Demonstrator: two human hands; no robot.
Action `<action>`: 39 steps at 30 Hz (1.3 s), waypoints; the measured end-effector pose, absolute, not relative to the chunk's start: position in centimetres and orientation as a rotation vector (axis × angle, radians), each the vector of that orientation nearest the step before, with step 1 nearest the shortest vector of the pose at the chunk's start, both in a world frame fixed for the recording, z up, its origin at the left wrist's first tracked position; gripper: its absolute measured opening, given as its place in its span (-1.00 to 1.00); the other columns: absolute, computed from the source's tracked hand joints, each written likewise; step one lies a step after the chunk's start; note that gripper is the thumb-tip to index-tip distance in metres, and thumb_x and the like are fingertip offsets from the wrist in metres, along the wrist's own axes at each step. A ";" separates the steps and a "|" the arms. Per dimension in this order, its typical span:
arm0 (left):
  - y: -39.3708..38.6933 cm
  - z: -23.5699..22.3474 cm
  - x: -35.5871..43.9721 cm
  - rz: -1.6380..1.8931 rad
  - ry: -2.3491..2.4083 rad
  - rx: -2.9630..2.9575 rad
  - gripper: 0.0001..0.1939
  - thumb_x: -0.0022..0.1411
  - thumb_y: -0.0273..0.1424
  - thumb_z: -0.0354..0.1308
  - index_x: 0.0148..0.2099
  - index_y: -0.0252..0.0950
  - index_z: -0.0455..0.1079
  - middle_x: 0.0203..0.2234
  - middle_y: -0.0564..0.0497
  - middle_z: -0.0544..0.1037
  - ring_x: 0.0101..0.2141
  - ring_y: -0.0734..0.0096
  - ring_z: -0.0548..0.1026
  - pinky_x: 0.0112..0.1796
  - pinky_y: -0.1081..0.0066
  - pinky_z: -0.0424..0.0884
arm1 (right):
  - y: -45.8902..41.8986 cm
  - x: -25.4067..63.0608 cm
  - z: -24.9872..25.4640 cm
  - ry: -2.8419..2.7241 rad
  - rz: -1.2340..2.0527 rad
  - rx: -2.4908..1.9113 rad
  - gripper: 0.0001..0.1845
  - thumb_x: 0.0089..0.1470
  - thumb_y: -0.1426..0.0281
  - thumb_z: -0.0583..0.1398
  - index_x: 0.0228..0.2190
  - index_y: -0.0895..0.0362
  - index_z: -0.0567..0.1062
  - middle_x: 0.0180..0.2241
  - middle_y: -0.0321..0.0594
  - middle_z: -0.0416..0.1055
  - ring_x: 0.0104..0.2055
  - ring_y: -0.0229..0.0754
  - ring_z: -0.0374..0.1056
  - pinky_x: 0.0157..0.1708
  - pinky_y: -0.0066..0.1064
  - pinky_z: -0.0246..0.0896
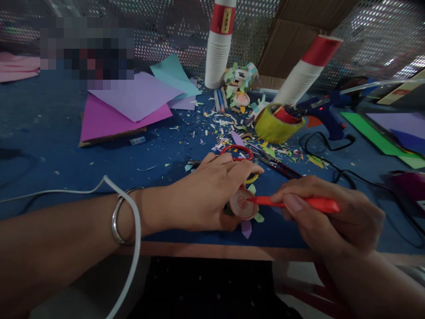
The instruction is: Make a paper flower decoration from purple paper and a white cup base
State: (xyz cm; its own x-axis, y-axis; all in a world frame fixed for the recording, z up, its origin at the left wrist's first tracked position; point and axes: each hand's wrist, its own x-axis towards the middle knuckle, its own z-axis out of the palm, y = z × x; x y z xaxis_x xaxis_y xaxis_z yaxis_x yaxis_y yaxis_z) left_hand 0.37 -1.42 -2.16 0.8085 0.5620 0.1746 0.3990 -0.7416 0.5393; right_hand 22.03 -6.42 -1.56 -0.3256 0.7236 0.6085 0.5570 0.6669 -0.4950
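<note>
My left hand (209, 190) curls around a small paper cup (245, 212) near the table's front edge. The cup's round face points toward me and bears red marks at its middle. Green and purple paper petals stick out around it. In my right hand (332, 217) is a red pen (318, 204), gripped like a writing tool, with its tip at the marks on that face. Scissors with red and yellow handles (237, 148) lie just beyond my left hand, partly hidden by it. Dark-bladed snips (277, 166) rest to their right.
Paper scraps (212, 128) litter the middle of the blue table. Behind stand two stacks of paper cups (217, 57), (303, 71), the right one tilted beside yellow tape (275, 128). A glue gun (327, 113) trails a black cord. Coloured sheets (133, 97) lie left. A white cable (135, 230) crosses my left wrist.
</note>
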 end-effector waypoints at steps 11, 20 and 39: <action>-1.5 -2.1 0.4 0.459 0.715 2.520 -0.28 0.09 -0.30 0.30 0.26 -0.27 0.14 0.00 -0.13 0.52 0.04 -0.01 0.37 -0.02 0.12 0.19 | -6.3 22.2 -1.6 -2.073 0.216 -0.979 -0.80 0.10 0.57 0.16 -0.43 0.04 0.49 -0.58 -0.41 0.49 -0.64 -0.37 0.39 -0.57 -0.54 0.31; -1.5 -2.1 0.4 0.463 0.704 2.523 -0.31 0.11 -0.30 0.27 0.25 -0.27 0.15 0.03 -0.14 0.49 0.06 0.01 0.36 0.01 0.15 0.18 | -6.5 22.5 -1.7 -2.115 -0.041 -1.029 -0.83 0.10 0.52 0.15 -0.44 0.01 0.46 -0.56 -0.44 0.54 -0.58 -0.33 0.45 -0.54 -0.47 0.30; -1.5 -2.1 0.4 0.465 0.668 2.523 -0.27 0.09 -0.32 0.34 0.26 -0.24 0.14 0.08 -0.16 0.47 0.07 -0.01 0.36 0.04 0.10 0.20 | -6.1 21.9 -2.1 -2.198 0.068 -0.892 -0.79 0.09 0.56 0.15 -0.36 -0.02 0.47 -0.49 -0.41 0.58 -0.56 -0.28 0.49 -0.52 -0.48 0.41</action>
State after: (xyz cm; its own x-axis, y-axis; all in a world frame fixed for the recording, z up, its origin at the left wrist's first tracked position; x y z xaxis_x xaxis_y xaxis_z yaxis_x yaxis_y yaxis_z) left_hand 0.36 -1.49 -2.08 0.8224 0.5342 0.1956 0.3688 -0.7625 0.5316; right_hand 21.88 -6.14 -2.08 -0.4762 0.6185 0.6250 0.5785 0.7557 -0.3070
